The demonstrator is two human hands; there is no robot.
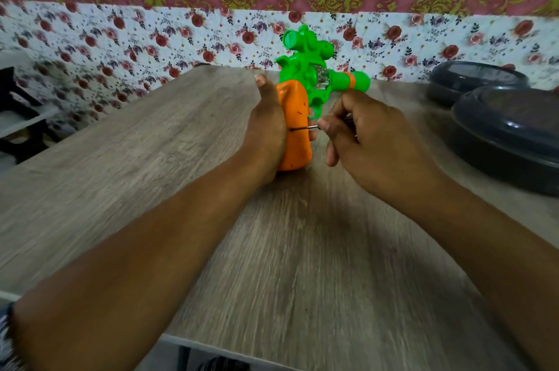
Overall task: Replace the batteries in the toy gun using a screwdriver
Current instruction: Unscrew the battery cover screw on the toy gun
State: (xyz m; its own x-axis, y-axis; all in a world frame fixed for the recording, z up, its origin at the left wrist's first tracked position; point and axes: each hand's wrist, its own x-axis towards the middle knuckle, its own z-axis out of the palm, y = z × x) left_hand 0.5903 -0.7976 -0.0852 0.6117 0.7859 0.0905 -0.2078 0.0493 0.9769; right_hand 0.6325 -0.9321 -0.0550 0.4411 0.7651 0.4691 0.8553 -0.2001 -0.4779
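Toy gun is clamped upright by left hand; screwdriver, pinched in right hand, should be kept square to the screw.

Glossy plastic toy gun — wood-grain table

Both forearms extended fwd, left hand clasped, thumb up, right hand pinching

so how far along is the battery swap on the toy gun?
Early. Done: the left hand has the toy gun stood on the table by its orange grip. In hand: the right hand holds the screwdriver, tip at the grip's side. Left: cover still on, no batteries in sight, so opening, swapping and closing remain.
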